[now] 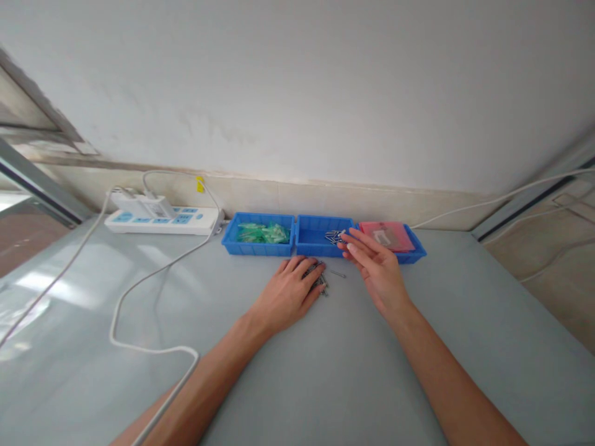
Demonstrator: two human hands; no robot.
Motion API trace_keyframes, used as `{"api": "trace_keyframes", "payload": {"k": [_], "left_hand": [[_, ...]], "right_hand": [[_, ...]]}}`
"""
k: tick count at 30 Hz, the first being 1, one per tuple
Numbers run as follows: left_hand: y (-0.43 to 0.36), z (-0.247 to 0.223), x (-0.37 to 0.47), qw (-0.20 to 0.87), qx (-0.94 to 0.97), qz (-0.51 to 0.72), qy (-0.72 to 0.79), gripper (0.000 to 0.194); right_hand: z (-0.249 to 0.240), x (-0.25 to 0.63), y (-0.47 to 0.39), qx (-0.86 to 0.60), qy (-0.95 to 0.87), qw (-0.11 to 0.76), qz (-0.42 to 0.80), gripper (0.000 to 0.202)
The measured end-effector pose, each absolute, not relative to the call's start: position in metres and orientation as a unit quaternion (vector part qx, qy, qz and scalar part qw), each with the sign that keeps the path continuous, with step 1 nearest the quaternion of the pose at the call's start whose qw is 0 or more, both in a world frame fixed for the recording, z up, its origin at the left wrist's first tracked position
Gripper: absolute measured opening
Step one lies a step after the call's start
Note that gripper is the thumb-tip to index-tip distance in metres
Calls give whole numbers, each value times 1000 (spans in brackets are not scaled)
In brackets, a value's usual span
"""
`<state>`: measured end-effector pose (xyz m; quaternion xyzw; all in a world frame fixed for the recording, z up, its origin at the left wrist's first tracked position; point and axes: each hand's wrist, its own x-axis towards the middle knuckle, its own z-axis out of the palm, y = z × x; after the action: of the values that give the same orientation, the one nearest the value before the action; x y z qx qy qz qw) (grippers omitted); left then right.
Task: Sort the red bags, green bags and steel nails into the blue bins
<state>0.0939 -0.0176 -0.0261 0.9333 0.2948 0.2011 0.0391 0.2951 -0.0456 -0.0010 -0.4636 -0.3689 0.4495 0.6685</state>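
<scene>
My left hand (288, 288) lies palm down with its fingers spread over a small pile of metal screws (324, 286) on the grey table. A single screw (338, 274) lies just right of the pile. My right hand (379, 266) is raised at the front right of the middle blue bin (318, 249), thumb and fingertips near each other; whatever is between them is too small to make out. Several screws (333, 236) lie in that bin's right part, partly behind the fingertips. The left blue bin (258, 249) holds green plastic pieces (263, 233).
The right blue bin (416, 254) holds pink-red packets (388, 236). A white power strip (186, 221) with plugged-in chargers stands at the back left. Its white cable (139, 348) loops over the table and crosses above my left forearm. A wall stands behind the bins.
</scene>
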Motion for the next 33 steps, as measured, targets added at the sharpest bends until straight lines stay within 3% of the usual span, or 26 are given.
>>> {"api": "trace_keyframes", "payload": {"k": [2, 10, 17, 22, 27, 33], "left_hand": [[-18, -26, 94, 37, 933, 199, 296, 40], [-18, -23, 94, 32, 937, 175, 300, 44], [-17, -25, 93, 25, 936, 180, 301, 42], [-17, -26, 94, 33, 935, 183, 302, 42], [-18, -24, 94, 38, 935, 181, 303, 42], [-19, -24, 94, 37, 935, 179, 305, 42]], "right_hand": [[2, 297, -46, -455, -383, 667, 449, 42], [0, 304, -49, -536, -495, 604, 320, 16], [-3, 308, -56, -596, -716, 345, 110, 18], [-4, 311, -56, -597, -766, 223, 82, 18], [-5, 310, -55, -603, -740, 269, 129, 23], [-6, 306, -51, -584, -561, 481, 335, 24]]}}
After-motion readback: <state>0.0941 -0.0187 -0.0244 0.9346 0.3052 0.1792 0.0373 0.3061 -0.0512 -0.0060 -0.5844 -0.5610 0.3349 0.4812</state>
